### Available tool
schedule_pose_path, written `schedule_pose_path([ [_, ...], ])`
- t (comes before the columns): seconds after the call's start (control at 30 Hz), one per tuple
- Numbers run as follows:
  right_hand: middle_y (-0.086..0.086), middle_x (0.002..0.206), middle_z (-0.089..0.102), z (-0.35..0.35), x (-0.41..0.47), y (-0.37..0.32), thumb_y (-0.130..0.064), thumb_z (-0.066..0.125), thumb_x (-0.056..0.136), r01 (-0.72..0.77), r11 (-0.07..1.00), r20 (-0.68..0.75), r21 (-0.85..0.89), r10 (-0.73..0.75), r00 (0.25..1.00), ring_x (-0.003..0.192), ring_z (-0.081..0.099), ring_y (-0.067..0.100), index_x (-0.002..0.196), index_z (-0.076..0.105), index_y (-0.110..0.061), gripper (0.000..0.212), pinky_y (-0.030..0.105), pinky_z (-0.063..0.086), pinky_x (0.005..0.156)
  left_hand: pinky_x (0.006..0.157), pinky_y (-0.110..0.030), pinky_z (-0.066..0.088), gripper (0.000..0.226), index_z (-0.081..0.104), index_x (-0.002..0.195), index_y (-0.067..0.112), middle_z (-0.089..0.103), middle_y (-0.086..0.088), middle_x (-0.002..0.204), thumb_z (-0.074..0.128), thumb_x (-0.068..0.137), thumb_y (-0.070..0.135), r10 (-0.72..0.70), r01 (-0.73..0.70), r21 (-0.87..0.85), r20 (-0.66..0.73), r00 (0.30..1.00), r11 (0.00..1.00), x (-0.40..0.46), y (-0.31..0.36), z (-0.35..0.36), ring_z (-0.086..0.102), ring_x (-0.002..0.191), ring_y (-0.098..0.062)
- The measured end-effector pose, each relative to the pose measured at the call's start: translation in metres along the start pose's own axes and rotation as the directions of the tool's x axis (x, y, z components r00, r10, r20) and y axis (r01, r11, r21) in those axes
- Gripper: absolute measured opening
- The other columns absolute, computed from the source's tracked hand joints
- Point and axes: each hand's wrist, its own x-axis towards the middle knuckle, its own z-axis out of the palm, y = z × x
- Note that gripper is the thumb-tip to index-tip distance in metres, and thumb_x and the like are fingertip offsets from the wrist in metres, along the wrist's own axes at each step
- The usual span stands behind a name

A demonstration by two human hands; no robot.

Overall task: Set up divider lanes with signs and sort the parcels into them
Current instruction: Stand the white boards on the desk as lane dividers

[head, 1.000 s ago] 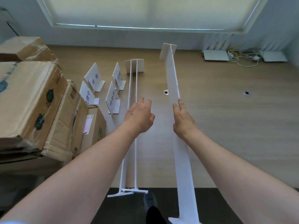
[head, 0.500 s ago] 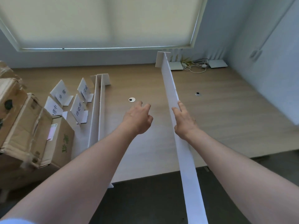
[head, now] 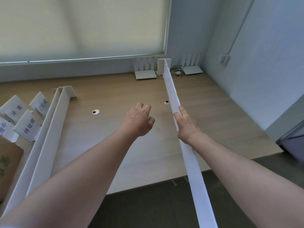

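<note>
while the right hand pinches the top edge of a long white divider about midway along, thumb on the near face and fingers on the far one, the strip stands on edge and runs from the table's front out toward the back wall. holding it at the middle likely keeps so long and thin a piece balanced and upright while it is carried to the right side of the table. the left hand hovers beside it, empty, fingers loosely curled, touching nothing, probably ready to steady the strip. further left, two more dividers lie close together side by side, not spaced into lanes. beyond them, at the left edge, the folded signs stand bunched, and a corner of a cardboard parcel shows below them, unsorted.
</note>
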Motion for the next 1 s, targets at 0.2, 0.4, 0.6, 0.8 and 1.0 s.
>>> schedule_pose_path([
  [0.2, -0.005, 0.17, -0.001, -0.002, 0.067, 0.075, 0.009, 0.054, 0.084, -0.049, 0.999, 0.022, 0.001, 0.049, 0.999, 0.093, 0.053, 0.039, 0.129, 0.044, -0.018, 0.053, 0.039, 0.049, 0.082, 0.097, -0.049, 0.05, 0.049, 0.047, 0.14, 0.018, 0.046, -0.01, 0.137, 0.047, 0.096, 0.04, 0.044, -0.044, 0.023, 0.014, 0.999, 0.999, 0.093, 0.046, 0.024, 0.053, 0.118, -0.036],
  [0.4, -0.009, 0.17, -0.002, 0.006, 0.152, 0.138, 0.008, 0.056, 0.085, -0.062, 0.998, 0.051, -0.024, 0.063, 0.997, 0.094, 0.058, 0.039, 0.13, 0.045, -0.019, 0.054, 0.039, 0.052, 0.078, 0.095, -0.047, 0.049, 0.047, 0.049, 0.137, 0.017, 0.047, -0.009, 0.135, 0.047, 0.096, 0.039, 0.053, -0.052, -0.025, 0.037, 0.998, 0.998, 0.205, 0.073, 0.06, 0.053, 0.112, -0.037],
  [0.6, -0.009, 0.17, -0.005, 0.018, 0.217, 0.196, 0.008, 0.055, 0.085, -0.083, 0.996, 0.097, -0.017, 0.085, 0.992, 0.086, 0.055, 0.036, 0.13, 0.045, -0.019, 0.054, 0.037, 0.05, 0.072, 0.093, -0.049, 0.05, 0.043, 0.05, 0.132, 0.016, 0.047, -0.009, 0.13, 0.047, 0.096, 0.039, 0.075, -0.074, -0.009, 0.098, 0.992, 0.997, 0.287, 0.101, 0.091, 0.054, 0.11, -0.038],
  [0.8, -0.008, 0.17, -0.008, 0.039, 0.28, 0.252, 0.011, 0.052, 0.082, -0.061, 0.998, 0.138, 0.019, 0.058, 0.989, 0.085, 0.057, 0.038, 0.12, 0.045, -0.018, 0.048, 0.034, 0.04, 0.062, 0.092, -0.046, 0.05, 0.043, 0.051, 0.132, 0.012, 0.048, -0.012, 0.131, 0.046, 0.097, 0.036, 0.048, -0.048, -0.006, 0.088, 0.995, 0.999, 0.362, 0.128, 0.118, 0.056, 0.109, -0.04],
  [1.0, -0.006, 0.17, -0.01, 0.072, 0.34, 0.309, 0.013, 0.05, 0.082, 0.026, 0.999, 0.155, 0.026, -0.029, 0.988, 0.082, 0.059, 0.036, 0.122, 0.044, -0.02, 0.053, 0.033, 0.038, 0.059, 0.086, -0.044, 0.048, 0.039, 0.051, 0.129, 0.013, 0.049, -0.012, 0.129, 0.047, 0.097, 0.034, -0.065, 0.064, 0.014, 0.044, 0.997, 0.998, 0.418, 0.147, 0.156, 0.055, 0.108, -0.039],
])
